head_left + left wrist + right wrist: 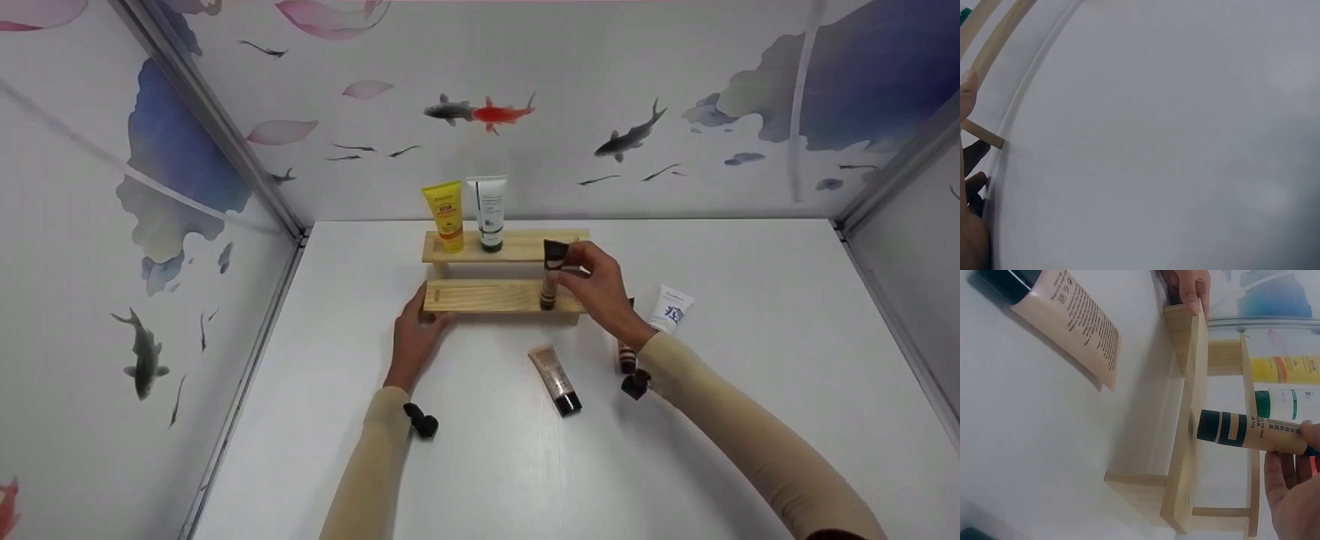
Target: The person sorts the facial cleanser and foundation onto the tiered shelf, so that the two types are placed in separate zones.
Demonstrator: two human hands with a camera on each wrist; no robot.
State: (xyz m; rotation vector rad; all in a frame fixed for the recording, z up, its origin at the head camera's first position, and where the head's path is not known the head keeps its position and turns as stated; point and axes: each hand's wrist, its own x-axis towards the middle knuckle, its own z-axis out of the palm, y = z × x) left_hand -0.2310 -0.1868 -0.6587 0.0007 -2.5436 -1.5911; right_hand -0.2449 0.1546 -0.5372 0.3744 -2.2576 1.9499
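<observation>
A two-step wooden rack (pixel 480 295) stands near the back of the table. My left hand (pixel 415 337) grips the left end of its lower step, the thumb at the front edge. My right hand (pixel 602 291) pinches a beige cosmetic tube (pixel 1272 433) by its dark crimped end. The tube's black cap points down, right at the top of the lower step toward its right side. On the upper step, a yellow tube (pixel 448 217) and a white tube (pixel 491 214) stand upright on their caps at the left. Only part of my left hand shows in the left wrist view.
A shiny beige tube (pixel 553 379) with a black cap lies on the table in front of the rack. Right of the rack lie a white tube (pixel 671 307) with blue print and a dark-capped tube (pixel 627 358), partly behind my right forearm. Patterned walls enclose the table.
</observation>
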